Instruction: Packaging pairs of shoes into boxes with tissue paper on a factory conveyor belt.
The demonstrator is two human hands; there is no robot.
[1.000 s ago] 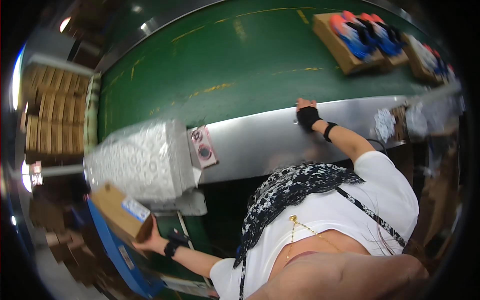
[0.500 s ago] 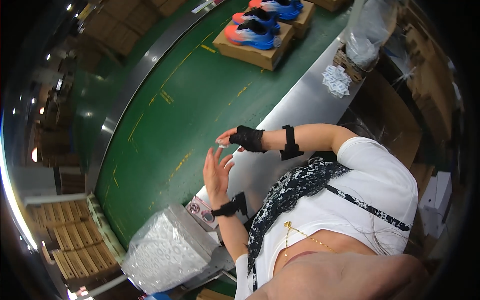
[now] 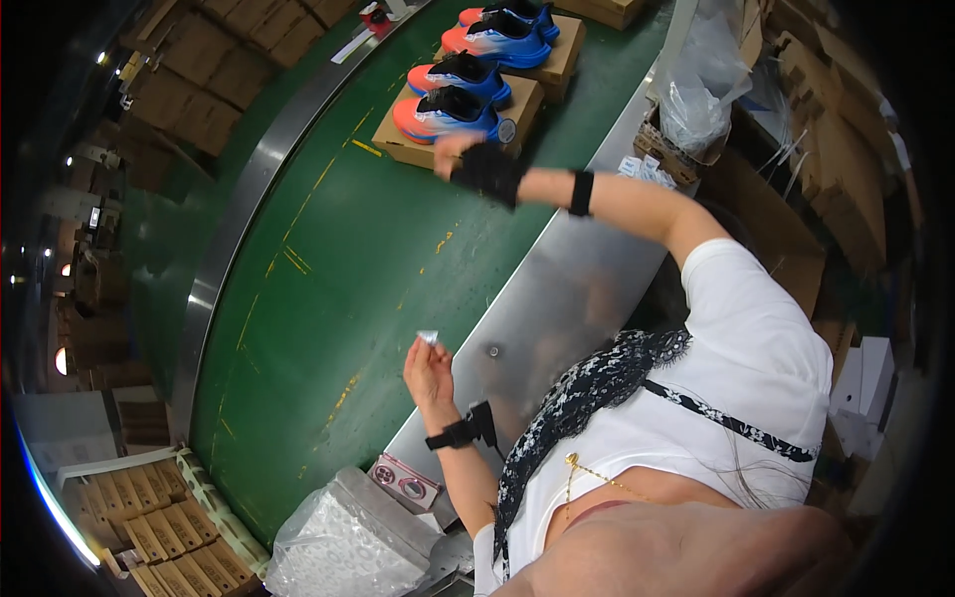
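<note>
Near the belt's edge, the fingertips of my left hand (image 3: pixel 429 372) pinch a small white packet (image 3: pixel 427 337). My right hand (image 3: pixel 479 167), in a black fingerless glove, reaches over the green belt beside the nearest shoebox (image 3: pixel 403 151). Its fingers are smeared by motion, so I cannot see whether they hold anything. A pair of sneakers, coral, white and blue, stands on that box; the nearer sneaker (image 3: pixel 438 116) has a round tag at its heel. Farther along, another pair of matching sneakers (image 3: pixel 492 42) rests on a second box.
A metal ledge (image 3: pixel 557 289) borders the green belt (image 3: pixel 338 289). Small white packets (image 3: pixel 647 169) lie on it beside a carton with clear plastic (image 3: pixel 693 114). At lower left are a plastic-wrapped bundle (image 3: pixel 348 542), a pink-framed item (image 3: pixel 406 482) and stacked brown boxes (image 3: pixel 164 532).
My hands were close together and have separated. My right hand has swung away toward the sneakers; my left hand stays low with the packet. The sneakers and boxes have come nearer along the belt.
</note>
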